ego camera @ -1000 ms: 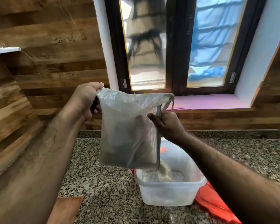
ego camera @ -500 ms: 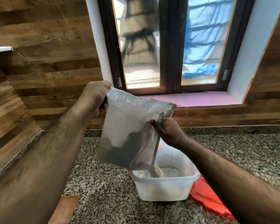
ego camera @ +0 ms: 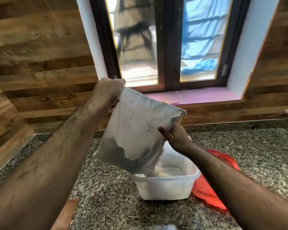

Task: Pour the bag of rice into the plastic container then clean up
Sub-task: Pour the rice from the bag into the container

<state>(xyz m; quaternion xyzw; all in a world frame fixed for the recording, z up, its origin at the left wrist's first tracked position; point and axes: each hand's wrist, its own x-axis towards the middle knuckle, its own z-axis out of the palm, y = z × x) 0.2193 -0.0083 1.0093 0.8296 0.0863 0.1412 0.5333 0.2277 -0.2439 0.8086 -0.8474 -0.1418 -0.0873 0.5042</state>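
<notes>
A: How will the bag (ego camera: pixel 136 130) handle over the container (ego camera: pixel 166 185)?
B: Soft and limp, lightening, I'd judge. Left hand (ego camera: pixel 106 93) fingers pinch its raised corner, right hand (ego camera: pixel 175 138) fingers pinch the edge; hold there

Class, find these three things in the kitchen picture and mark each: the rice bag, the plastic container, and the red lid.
rice bag (ego camera: pixel 136 130), head view, on its mesh front panel.
plastic container (ego camera: pixel 165 188), head view, on its near outer wall.
red lid (ego camera: pixel 204 193), head view, on its near flat part beside the container.
</notes>
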